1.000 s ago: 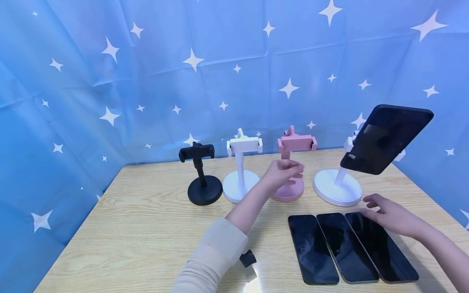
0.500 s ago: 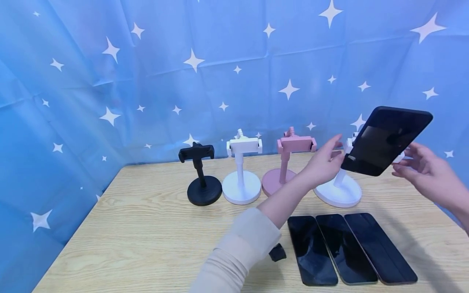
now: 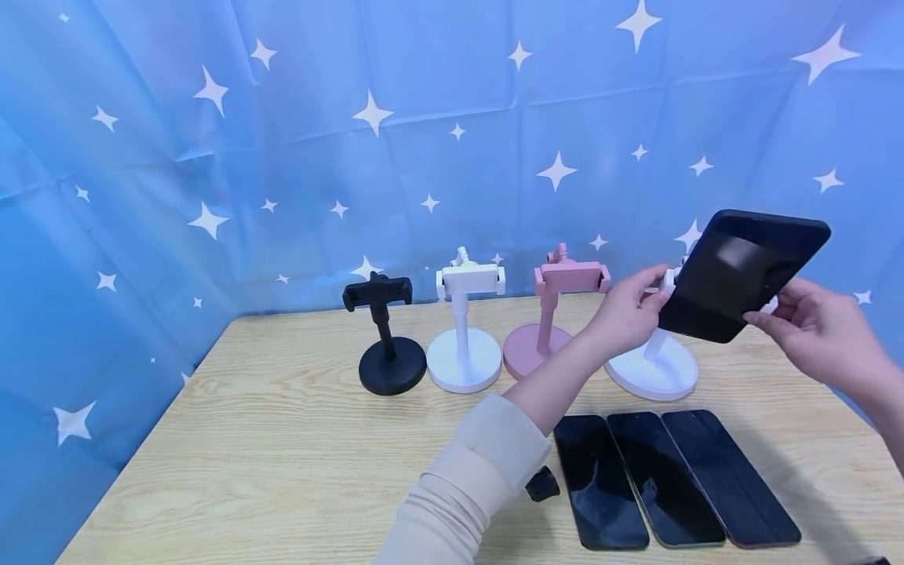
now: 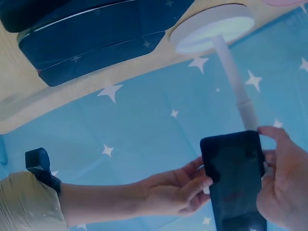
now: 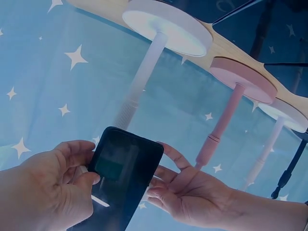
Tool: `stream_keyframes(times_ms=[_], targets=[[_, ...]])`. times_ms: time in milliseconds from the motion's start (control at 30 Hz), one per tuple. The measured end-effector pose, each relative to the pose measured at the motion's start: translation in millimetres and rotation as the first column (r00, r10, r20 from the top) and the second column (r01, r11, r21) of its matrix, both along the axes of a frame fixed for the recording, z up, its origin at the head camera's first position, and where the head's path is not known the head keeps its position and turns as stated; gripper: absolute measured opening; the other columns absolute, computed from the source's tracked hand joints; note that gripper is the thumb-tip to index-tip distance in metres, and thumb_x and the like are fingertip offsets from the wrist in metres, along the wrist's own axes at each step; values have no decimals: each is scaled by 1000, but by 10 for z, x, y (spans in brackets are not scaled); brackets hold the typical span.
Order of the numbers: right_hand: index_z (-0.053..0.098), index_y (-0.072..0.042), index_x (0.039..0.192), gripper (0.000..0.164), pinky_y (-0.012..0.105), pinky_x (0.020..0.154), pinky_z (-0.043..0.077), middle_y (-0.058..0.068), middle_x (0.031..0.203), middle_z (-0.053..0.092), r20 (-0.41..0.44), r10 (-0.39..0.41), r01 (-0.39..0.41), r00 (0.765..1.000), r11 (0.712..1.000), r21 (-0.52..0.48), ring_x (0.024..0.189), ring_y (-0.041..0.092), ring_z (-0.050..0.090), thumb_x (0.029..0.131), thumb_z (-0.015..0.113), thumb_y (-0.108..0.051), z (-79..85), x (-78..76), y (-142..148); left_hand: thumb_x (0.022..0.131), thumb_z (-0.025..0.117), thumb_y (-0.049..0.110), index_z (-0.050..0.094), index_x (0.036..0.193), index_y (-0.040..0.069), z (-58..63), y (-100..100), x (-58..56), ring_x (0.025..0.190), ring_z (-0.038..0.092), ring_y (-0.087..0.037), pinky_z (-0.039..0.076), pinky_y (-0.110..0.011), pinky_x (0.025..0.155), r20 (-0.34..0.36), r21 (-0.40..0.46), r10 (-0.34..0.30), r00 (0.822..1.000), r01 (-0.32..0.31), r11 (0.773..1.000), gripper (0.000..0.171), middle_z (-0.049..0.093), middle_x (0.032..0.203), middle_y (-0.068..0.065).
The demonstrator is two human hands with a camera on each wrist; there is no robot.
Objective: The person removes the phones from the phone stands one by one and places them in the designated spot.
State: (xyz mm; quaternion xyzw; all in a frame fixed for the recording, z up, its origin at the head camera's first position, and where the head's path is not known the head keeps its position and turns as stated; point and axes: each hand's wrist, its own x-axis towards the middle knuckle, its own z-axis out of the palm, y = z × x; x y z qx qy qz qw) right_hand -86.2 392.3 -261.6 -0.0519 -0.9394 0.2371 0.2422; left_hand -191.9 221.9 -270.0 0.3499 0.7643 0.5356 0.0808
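A black smartphone sits tilted in the clamp of the rightmost white phone stand. My left hand grips the white clamp at the phone's left edge with thumb and fingers. On the opposite edge, my right hand pinches the clamp's other end, its thumb by the phone's lower right side. In the right wrist view, both hands flank the phone, and the stand's pole runs behind it. The phone covers most of the clamp in every view.
Three dark phones lie side by side on the wooden table: left, middle, right. Left of the hands stand a pink phone stand, a white one and a black one. A starry blue curtain hangs behind.
My left hand has moved right from the pink stand to the rightmost white stand. The right hand has risen from above the flat phones. Both now grip the clamp around the mounted phone.
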Motion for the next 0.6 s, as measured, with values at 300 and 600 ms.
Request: stream_keyframes(times_ms=[300,600], targets=[[53,2,106,17,29,38,25,7,58,44,-27,-18,18,999,999,31,42,14,33,90,51,3,46,39,-56,94,49,13,47,134,20,13,-40,70,105,54,2,43,-7,79,38,34,25,999,-26,999,40,58,121,7],[54,6,96,15,22,40,27,3,57,43,-78,1,4,997,998,67,49,5,35,83,59,10,167,115,-199,94,51,15,48,134,20,73,-266,125,104,56,2,44,-7,78,9,54,-21,1000,21,998,41,58,121,7]])
